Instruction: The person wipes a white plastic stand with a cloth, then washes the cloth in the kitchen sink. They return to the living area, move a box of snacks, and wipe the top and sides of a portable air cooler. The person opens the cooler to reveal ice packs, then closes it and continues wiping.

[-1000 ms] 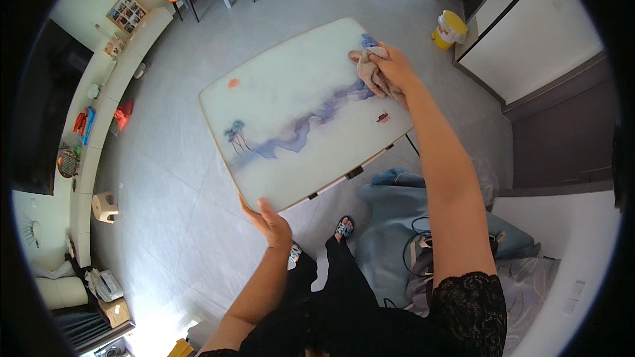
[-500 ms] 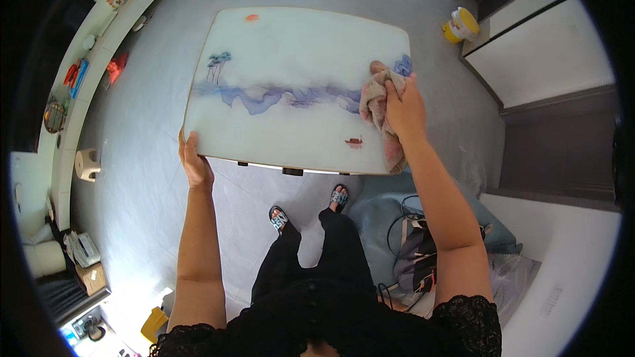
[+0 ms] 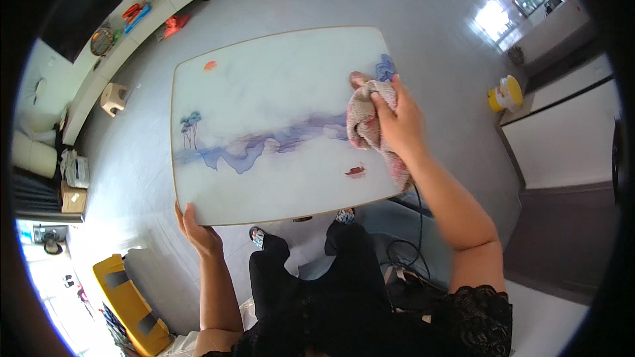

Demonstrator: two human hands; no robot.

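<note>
A broad white board [image 3: 284, 86] with a smooth face and bowed edges is held out in front of me, its left side dipping toward me. Purple mountains, small trees, an orange sun and a red boat decorate it. At its near left corner, my left hand [image 3: 202, 233] grips the edge, thumb on top and fingers mostly hidden beneath. My right hand [image 3: 403, 124] is closed around a crumpled beige-pink cloth [image 3: 362, 118], which lies against the board's right part. One end of the cloth hangs over the near right corner.
Below the board are my slippered feet, with a looped black cable [image 3: 423, 251] and a bag at right. A beige stool [image 3: 114, 98] and long white ledge [image 3: 119, 49] are left; a yellow-and-white bucket [image 3: 506, 94] and cabinet [image 3: 562, 139] are right. A yellow object [image 3: 135, 311] stands lower left.
The board has turned in view, its left side swinging nearer to me and its near edge now lower. My right hand keeps the cloth on its right part; the room has shifted in view.
</note>
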